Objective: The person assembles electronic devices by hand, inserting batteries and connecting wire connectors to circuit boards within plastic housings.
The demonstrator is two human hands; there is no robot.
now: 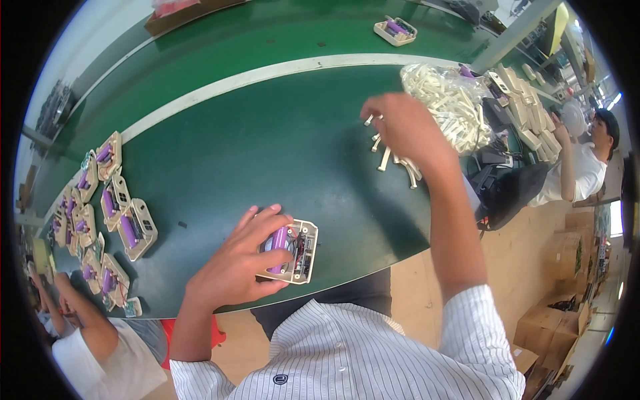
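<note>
My left hand (pixel 241 257) grips an open cream plastic housing (pixel 309 233) near the table's front edge. Its fingers reach over a purple cylindrical battery (pixel 279 248), and a dark circuit board shows on the housing's right side. Farther off to the right, my right hand (pixel 400 127) is raised over the table with its fingers pinched. From the fingertips sticks the end of a short white strip (pixel 369 121). Below that hand lie several similar loose strips (pixel 385 159), beside a clear plastic bag (pixel 448 107) full of them.
Several open housings with purple batteries (pixel 133 230) crowd the table's left end. Another housing (pixel 396 31) sits beyond the white rail (pixel 267 71). Cream shells (pixel 527 110) are stacked at the right. One person works at each side; cardboard boxes (pixel 550 327) stand on the floor.
</note>
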